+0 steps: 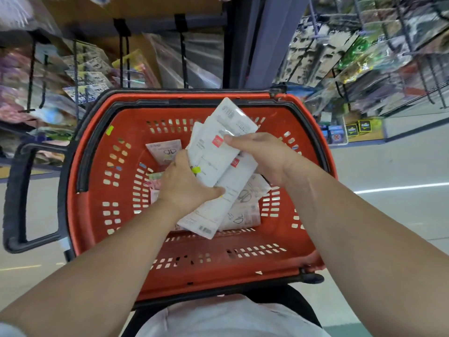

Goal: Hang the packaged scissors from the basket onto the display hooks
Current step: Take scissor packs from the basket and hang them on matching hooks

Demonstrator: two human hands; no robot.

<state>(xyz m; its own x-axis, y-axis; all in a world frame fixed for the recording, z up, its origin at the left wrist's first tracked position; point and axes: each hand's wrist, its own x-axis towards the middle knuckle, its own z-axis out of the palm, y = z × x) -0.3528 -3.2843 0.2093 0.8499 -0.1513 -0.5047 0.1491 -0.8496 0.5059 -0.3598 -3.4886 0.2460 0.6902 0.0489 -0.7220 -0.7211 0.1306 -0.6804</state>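
— Fingers (181,158) on the left hand (187,188) first: how do they sit?

— Curled round the lower left edge of a fanned stack of packaged scissors (218,154), with the thumb laid across the front. That hand has a firm grasp on it.

— And the right hand (262,154)?

— It grasps the same stack from the right side. Its thumb (232,139) presses on the top packet, just beside a small red label. The other fingers are behind the packets and cannot be seen.

— Where is the stack?

— Held between both hands above the middle of the red basket (97,166), printed white backs facing up. The topmost packet tilts toward the far rim.

— Anything underneath?

— Loose packets (245,207) lie on the basket floor below the stack, toward the right. A pinkish packet (165,149) lies just beyond the left hand.

— The basket itself?

— Slotted walls and a black rim, with a black handle (17,190) swung out to the left.

— And beyond it?

— Black display hooks (121,29) stick out from a brown board behind the far rim, with bagged goods hanging on them. Farther right, wire racks (364,57) carry more hanging goods, too blurred to name.
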